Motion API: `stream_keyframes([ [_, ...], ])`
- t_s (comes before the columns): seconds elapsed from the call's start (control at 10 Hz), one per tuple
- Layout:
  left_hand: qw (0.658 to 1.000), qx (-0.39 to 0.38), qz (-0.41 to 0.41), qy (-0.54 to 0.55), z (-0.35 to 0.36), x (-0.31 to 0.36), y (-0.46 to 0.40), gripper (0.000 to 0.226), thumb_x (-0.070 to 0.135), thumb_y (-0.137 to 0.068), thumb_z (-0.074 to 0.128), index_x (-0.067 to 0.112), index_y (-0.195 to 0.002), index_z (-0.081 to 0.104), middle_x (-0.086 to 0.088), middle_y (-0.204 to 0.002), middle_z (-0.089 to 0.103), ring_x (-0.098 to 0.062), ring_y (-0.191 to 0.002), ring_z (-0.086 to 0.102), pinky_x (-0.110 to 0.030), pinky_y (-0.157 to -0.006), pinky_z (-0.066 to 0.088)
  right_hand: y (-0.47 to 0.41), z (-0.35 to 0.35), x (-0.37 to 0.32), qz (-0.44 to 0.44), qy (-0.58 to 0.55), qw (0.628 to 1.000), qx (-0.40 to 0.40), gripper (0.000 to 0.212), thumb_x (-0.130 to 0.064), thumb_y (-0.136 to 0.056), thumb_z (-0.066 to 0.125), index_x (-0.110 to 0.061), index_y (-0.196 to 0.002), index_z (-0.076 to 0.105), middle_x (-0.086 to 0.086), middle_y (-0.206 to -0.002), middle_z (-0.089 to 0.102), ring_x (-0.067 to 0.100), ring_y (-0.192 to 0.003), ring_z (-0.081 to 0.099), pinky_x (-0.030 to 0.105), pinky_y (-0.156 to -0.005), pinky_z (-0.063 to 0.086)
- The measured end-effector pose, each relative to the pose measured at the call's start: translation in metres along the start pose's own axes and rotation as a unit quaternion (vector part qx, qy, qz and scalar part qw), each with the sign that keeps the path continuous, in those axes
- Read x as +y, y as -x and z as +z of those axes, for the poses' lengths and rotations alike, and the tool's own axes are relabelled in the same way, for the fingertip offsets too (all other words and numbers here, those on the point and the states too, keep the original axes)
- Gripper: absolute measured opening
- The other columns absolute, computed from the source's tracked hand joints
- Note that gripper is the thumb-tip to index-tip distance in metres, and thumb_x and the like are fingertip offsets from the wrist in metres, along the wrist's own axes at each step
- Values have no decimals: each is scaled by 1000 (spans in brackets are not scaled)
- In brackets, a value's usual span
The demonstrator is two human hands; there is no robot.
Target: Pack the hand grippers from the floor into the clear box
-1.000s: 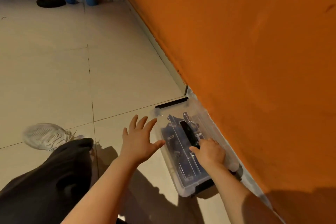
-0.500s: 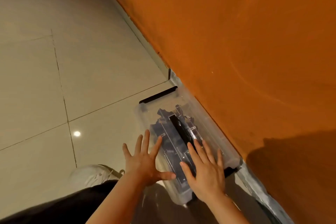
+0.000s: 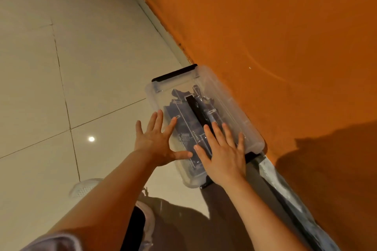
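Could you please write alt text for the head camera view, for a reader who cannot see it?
Both hands, left hand and right hand, press flat with spread fingers on the lid of a clear box holding dark hand grippers. The box sits on a tiled floor against an orange wall.

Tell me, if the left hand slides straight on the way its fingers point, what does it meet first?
Probably the black latch at the clear box far end; the left hand already lies flat on the lid.

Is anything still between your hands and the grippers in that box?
Yes: the clear lid covers the box. Both the left hand and the right hand lie flat on it, with the hand grippers underneath.
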State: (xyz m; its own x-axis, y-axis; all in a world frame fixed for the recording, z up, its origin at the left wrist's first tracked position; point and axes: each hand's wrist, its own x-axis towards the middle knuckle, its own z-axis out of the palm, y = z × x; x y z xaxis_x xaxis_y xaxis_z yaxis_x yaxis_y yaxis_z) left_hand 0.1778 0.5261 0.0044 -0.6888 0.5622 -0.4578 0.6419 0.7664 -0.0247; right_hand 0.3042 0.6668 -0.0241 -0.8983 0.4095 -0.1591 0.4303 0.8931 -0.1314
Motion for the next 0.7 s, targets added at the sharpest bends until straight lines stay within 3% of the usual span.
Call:
stream_keyframes([
  [0.1, 998, -16, 46, -34, -17, 0, 19, 103, 89, -59, 2, 37, -147, -9, -2, -157, -12, -22, -143, -17, -58, -111, -11, 1, -1, 3, -10, 1, 1000, -26, 72, -69, -85, 3, -34, -147, -11, -7, -158, -11, 17, -144, -18, 55, -113, -10],
  [0.2, 996, 3, 77, -39, -25, 3, 48, 83, 77, -80, 25, 38, -147, -5, -2, -158, -8, -23, -145, -4, -55, -114, -1, -1, -5, 4, -6, -2, 998, -55, 77, -71, -82, 0, -33, -148, -10, -7, -158, -13, 17, -143, -19, 54, -112, -12],
  [0.3, 995, 54, 81, 33, -47, 5, 67, 70, 56, -89, 47, 35, -147, 14, -3, -156, 16, -24, -140, 24, -44, -111, 26, -3, -14, 3, -1, -12, 996, -89, 72, -67, -89, 12, -33, -148, -10, -7, -157, -16, 17, -143, -21, 54, -111, -12],
  [0.4, 983, 142, 92, 72, -89, -9, 87, 54, 50, -91, 47, 32, -140, 34, 3, -139, 45, -19, -119, 48, -34, -92, 46, -3, -24, 0, 7, -15, 992, -124, 70, -52, -96, 32, -32, -149, -9, -6, -158, -15, 18, -143, -22, 57, -113, -9],
  [0.6, 962, 252, 17, 103, -150, -70, 144, 44, 52, -90, 47, 31, -129, 49, 7, -122, 57, -14, -113, 50, -31, -82, 48, -12, -45, -25, 94, -99, 976, -172, 78, -51, -90, 50, -30, -150, 7, -3, -159, -4, 26, -145, -7, 62, -112, 8],
  [0.7, 964, 243, -16, 104, -159, -88, 167, 46, 55, -89, 47, 33, -130, 48, 9, -123, 57, -13, -114, 51, -32, -84, 48, -14, -58, -55, 80, -229, 963, -121, 91, -48, -81, 65, -32, -150, 6, 1, -159, 1, 31, -144, 7, 57, -112, 19],
])
